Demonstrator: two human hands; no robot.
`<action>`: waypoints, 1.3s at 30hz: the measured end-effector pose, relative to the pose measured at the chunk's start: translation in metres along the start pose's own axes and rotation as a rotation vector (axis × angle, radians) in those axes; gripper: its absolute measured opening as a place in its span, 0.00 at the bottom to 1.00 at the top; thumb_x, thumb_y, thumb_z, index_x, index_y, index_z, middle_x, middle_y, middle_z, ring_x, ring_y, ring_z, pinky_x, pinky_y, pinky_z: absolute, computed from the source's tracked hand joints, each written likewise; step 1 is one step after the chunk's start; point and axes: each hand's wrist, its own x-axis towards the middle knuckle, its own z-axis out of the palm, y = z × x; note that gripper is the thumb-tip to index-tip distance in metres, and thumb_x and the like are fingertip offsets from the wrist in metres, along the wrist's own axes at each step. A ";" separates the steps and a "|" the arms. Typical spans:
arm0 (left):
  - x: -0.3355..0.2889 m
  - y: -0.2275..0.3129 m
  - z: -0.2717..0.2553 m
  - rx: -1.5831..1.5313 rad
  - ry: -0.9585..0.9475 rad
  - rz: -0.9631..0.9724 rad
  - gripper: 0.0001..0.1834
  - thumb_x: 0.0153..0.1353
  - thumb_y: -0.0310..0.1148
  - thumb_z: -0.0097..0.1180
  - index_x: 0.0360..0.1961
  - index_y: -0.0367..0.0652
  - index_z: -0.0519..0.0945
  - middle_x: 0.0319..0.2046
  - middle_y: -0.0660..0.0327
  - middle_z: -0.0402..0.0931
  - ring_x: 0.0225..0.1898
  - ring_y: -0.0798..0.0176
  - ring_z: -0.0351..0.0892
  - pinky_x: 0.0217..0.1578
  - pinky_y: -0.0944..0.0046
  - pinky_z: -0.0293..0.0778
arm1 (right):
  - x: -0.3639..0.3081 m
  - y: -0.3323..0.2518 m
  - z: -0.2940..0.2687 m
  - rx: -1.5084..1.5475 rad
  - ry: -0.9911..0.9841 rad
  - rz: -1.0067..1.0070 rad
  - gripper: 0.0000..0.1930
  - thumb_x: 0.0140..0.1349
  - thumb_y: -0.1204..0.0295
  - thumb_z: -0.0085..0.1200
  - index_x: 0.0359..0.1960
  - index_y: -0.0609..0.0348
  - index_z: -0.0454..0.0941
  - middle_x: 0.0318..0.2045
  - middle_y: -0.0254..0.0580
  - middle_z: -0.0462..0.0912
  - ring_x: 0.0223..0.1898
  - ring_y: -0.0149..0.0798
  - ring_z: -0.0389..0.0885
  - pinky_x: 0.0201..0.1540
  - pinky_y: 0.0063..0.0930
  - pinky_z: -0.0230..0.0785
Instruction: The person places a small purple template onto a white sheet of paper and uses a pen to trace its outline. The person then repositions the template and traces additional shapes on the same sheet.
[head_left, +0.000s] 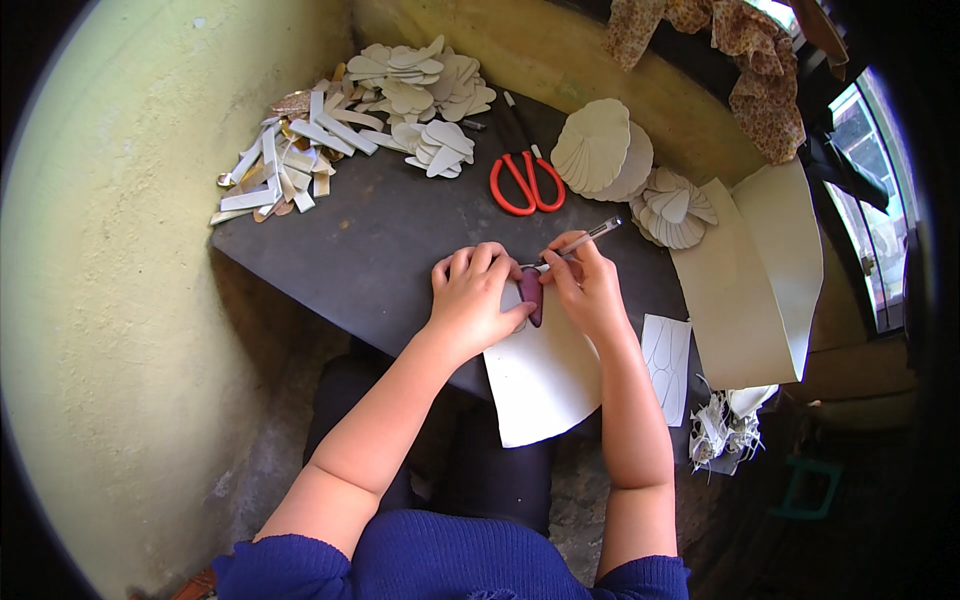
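A small dark purple template (532, 297), shaped like a petal, lies on a white sheet (545, 385) that hangs over the table's front edge. My left hand (478, 300) presses on the template and sheet, its fingers spread and its thumb on the template's lower part. In my right hand (585, 285) is a pen (592, 236), pinched with its tip at the template's upper end. Part of the sheet is hidden under both hands. Right of my right forearm rests a narrow white strip (667, 365) with petal outlines drawn on it.
Red-handled scissors (528, 185) lie beyond my hands. White petal-shaped cutouts (440, 148) and a heap of strips (290, 165) sit at the far left. Fanned round cutouts (590, 150), a large cream sheet (730, 280) and stringy scraps (725, 430) are on the right. A wall borders the dark table (370, 255).
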 end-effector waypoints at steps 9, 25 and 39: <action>0.000 -0.002 0.000 -0.014 0.007 0.011 0.24 0.47 0.46 0.69 0.44 0.52 0.77 0.51 0.67 0.68 0.59 0.56 0.64 0.61 0.49 0.53 | -0.013 -0.016 -0.016 -0.021 -0.086 0.117 0.07 0.63 0.75 0.56 0.35 0.66 0.71 0.23 0.36 0.78 0.22 0.26 0.75 0.25 0.23 0.68; -0.001 0.006 -0.006 0.046 -0.026 0.116 0.44 0.36 0.59 0.73 0.55 0.51 0.76 0.57 0.64 0.67 0.62 0.56 0.59 0.62 0.49 0.49 | -0.015 -0.012 -0.023 -0.087 0.029 -0.034 0.08 0.61 0.73 0.59 0.33 0.65 0.74 0.22 0.38 0.80 0.22 0.28 0.76 0.27 0.24 0.68; 0.005 0.007 -0.010 -0.140 0.019 0.125 0.37 0.32 0.48 0.78 0.44 0.47 0.74 0.50 0.63 0.71 0.58 0.57 0.65 0.59 0.54 0.54 | -0.017 -0.016 -0.026 -0.118 0.002 -0.056 0.08 0.60 0.73 0.60 0.31 0.64 0.73 0.24 0.40 0.81 0.22 0.31 0.76 0.27 0.27 0.68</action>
